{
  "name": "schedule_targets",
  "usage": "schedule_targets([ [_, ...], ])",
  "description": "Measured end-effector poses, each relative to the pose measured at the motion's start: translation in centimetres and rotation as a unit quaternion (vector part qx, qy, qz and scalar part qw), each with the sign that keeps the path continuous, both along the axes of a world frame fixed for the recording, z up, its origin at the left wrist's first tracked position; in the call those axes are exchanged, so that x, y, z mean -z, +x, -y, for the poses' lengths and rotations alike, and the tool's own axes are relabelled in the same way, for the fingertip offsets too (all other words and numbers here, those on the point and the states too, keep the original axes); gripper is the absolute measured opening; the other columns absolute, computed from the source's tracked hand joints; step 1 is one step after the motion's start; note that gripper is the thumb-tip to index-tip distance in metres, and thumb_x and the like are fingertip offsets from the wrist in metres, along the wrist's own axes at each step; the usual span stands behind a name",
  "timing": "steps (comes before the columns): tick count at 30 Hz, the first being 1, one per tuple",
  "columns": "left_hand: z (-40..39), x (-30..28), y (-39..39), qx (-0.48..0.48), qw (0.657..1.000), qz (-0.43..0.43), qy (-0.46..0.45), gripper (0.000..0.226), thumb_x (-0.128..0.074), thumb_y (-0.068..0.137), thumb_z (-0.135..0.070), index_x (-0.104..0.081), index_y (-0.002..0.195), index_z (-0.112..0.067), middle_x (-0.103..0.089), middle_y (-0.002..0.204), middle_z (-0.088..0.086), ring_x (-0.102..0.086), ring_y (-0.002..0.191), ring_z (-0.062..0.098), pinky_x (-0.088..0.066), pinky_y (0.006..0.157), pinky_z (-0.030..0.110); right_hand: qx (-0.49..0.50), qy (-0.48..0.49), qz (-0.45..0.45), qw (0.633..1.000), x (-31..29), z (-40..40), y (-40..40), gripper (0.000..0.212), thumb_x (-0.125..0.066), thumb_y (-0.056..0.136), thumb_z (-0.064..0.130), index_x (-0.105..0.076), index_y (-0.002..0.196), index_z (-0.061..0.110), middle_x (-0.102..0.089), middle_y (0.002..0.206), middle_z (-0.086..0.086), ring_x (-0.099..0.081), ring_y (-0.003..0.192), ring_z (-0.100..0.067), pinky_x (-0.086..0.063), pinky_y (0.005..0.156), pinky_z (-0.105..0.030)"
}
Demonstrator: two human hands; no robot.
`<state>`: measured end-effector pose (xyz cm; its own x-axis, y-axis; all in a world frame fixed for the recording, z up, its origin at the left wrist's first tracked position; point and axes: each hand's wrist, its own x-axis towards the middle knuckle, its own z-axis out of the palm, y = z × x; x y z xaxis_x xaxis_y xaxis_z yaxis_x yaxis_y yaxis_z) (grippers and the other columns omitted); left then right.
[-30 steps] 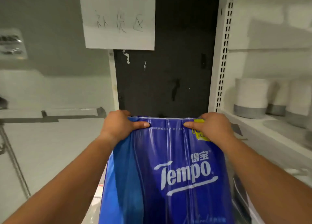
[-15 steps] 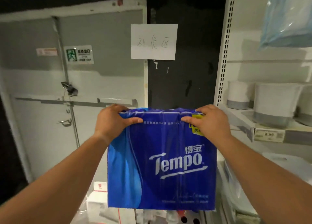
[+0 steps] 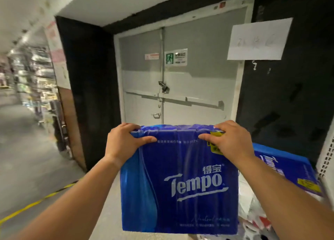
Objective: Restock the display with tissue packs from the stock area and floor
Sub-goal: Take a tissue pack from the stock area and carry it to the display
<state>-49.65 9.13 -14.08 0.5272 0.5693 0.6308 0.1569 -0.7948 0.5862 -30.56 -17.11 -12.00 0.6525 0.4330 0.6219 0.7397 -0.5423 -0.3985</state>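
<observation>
You have one blue Tempo tissue pack (image 3: pixel 179 182) up in front of you, carried clear of the floor, hanging from its top edge. Your left hand (image 3: pixel 124 142) pinches the top left corner, thumb across the front and fingers over the back; your right hand (image 3: pixel 229 142) holds the top right corner the same way, over the yellow sticker. Both grips are closed on the pack, so this one looks picked and in transit, not yet placed.

Just beyond your right forearm, a second Tempo pack (image 3: pixel 289 169) lies tilted on the heap of stock, with white wrapped goods (image 3: pixel 253 212) low beside it; by the look of it, more is left to fetch. A perforated shelf upright (image 3: pixel 327 158) shows at the right edge.

Farther off stand the grey double door (image 3: pixel 180 88) with its exit sign and the paper notice (image 3: pixel 258 41) on the black wall. To the left the aisle (image 3: pixel 23 131) runs away, blurred. No display is in view, so carrying and shelving are, I judge, still ahead.
</observation>
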Motion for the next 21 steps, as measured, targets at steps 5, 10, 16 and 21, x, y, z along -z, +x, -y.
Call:
schedule_targets([
  [5, -4.0, -0.1, -11.0, -0.098, 0.995, -0.015, 0.025, 0.067, -0.076, 0.063, -0.073, -0.075, 0.109, -0.025, -0.067, 0.1, -0.014, -0.06, 0.089, 0.007, -0.044, 0.076, 0.02, -0.1, 0.013, 0.004, 0.995, 1.1, -7.3, -6.7, 0.071, -0.057, 0.067, 0.086, -0.072, 0.092, 0.021, -0.064, 0.089, 0.008, -0.059, 0.076, -0.011, -0.038, 0.062, -0.02],
  [10, -6.7, 0.0, -21.8, -0.169, 0.985, -0.027, 0.031, 0.067, -0.08, 0.056, -0.071, -0.078, 0.1, -0.02, -0.072, 0.098, -0.009, -0.063, 0.084, 0.007, -0.042, 0.073, 0.011, -0.187, 0.021, 0.006, 0.982, 2.6, -14.0, -13.2, 0.065, -0.066, 0.072, 0.077, -0.073, 0.101, 0.02, -0.066, 0.092, 0.008, -0.06, 0.075, -0.009, -0.038, 0.063, -0.012],
  [16, -7.9, 0.3, -33.3, -0.27, 0.962, -0.039, 0.022, 0.071, -0.08, 0.053, -0.071, -0.078, 0.102, -0.018, -0.064, 0.095, -0.015, -0.056, 0.078, 0.001, -0.036, 0.071, 0.002, -0.321, 0.044, -0.005, 0.946, 3.7, -21.9, -20.9, 0.073, -0.052, 0.072, 0.091, -0.069, 0.096, 0.024, -0.066, 0.089, 0.009, -0.062, 0.075, -0.009, -0.049, 0.064, -0.021],
  [21, -9.7, 0.0, -41.2, -0.332, 0.942, -0.042, 0.025, 0.09, -0.064, 0.05, -0.093, -0.08, 0.104, -0.023, -0.071, 0.099, -0.012, -0.063, 0.085, 0.006, -0.041, 0.076, 0.009, -0.405, 0.069, -0.005, 0.912, 3.6, -28.1, -26.6, 0.066, -0.065, 0.073, 0.082, -0.072, 0.097, 0.021, -0.069, 0.091, 0.008, -0.064, 0.077, -0.008, -0.048, 0.064, -0.018],
])
